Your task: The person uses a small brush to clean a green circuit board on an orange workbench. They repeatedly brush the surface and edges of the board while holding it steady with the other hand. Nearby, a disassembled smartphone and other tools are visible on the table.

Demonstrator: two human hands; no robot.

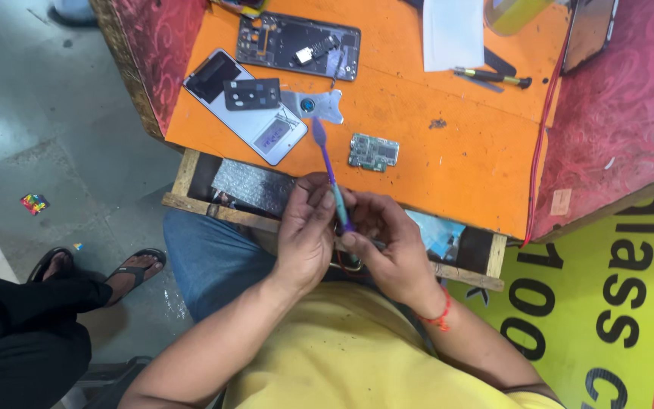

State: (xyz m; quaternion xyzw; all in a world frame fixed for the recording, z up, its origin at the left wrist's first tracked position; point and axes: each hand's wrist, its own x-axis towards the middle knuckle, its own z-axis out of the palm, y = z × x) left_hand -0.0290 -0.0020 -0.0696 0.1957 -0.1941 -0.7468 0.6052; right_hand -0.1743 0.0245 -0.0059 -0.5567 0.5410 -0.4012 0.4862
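Observation:
Both hands meet over my lap, just below the orange work mat (448, 159). My left hand (306, 235) and my right hand (384, 246) together grip a purple-and-teal brush-like tool (329, 174) whose head points up over the mat's edge. A small part may be pinched between the fingers, but it is hidden. A green circuit board (373, 152) lies on the mat just above the hands. Farther up lie an opened phone frame (297, 46), a silver phone back (247, 106) with a black camera plate (252, 94), and a metal opening pick (316, 105).
A screwdriver (493, 76) and a white paper (453, 32) lie at the mat's top right, with a red wire (545, 136) along its right edge. An open wooden drawer (251, 189) sits under the bench. Another person's sandalled feet (100, 271) are at the left.

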